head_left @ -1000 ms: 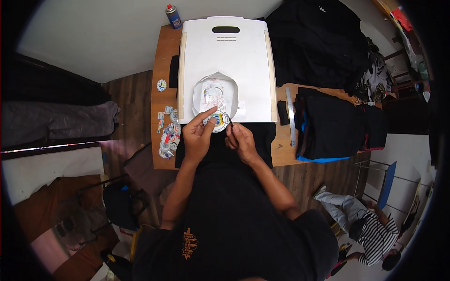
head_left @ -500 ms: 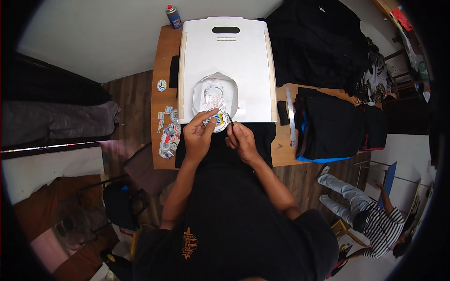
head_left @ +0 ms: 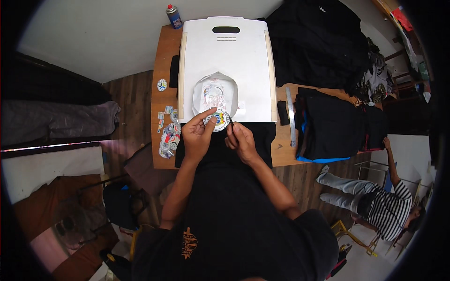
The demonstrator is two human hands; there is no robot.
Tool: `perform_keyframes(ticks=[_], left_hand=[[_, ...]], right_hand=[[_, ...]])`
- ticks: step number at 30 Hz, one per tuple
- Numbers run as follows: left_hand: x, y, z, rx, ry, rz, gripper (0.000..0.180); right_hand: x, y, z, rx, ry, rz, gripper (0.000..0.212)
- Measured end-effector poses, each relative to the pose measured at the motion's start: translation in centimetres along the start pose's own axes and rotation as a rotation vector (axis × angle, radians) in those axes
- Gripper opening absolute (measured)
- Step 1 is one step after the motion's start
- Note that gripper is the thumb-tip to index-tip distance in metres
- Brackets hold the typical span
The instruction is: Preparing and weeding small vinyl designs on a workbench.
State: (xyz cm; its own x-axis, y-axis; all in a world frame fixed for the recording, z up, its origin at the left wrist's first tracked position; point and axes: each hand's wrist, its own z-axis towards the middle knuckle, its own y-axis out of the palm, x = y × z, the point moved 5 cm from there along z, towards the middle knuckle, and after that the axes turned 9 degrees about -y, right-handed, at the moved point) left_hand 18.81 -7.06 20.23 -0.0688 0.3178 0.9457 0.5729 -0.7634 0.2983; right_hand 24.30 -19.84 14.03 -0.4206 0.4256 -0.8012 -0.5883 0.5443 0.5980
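My left hand [head_left: 198,130] is closed on a round emblem [head_left: 218,121], white-rimmed with a blue and yellow middle, thumb on its face. In my right hand [head_left: 242,141] there is a slim dark tool [head_left: 230,121], upright between thumb and fingers; its tip is at the emblem's right edge, and I cannot make out its exact kind. Just beyond my hands lies a pale many-sided tray or sheet [head_left: 199,86] with a clear printed film [head_left: 214,92] inside. Both rest on a white board [head_left: 225,56] with a dark handle slot.
Several round emblems [head_left: 169,140] and small stickers lie on the wooden table [head_left: 162,100] at left. A spray can [head_left: 174,17] stands at the far left. To the right are a metal ruler [head_left: 291,117] and folded black cloth [head_left: 328,124]. Another person [head_left: 382,206] stands at lower right.
My hands stay almost in place, the emblem and dark tool shifting only slightly. The other person at the right has moved, an arm now reaching to the folded cloth.
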Motion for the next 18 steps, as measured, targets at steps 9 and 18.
perform_keyframes(ticks=[9,18], left_hand=[[0.01,0.18,-0.11,-0.008,0.0,0.01,0.029],[-0.06,0.29,-0.14,0.001,-0.017,0.007,0.029]], right_hand=[[-0.05,0.01,-0.07,0.013,-0.003,0.006,0.036],[0.06,-0.19,0.02,0.019,-0.025,-0.012,0.037]])
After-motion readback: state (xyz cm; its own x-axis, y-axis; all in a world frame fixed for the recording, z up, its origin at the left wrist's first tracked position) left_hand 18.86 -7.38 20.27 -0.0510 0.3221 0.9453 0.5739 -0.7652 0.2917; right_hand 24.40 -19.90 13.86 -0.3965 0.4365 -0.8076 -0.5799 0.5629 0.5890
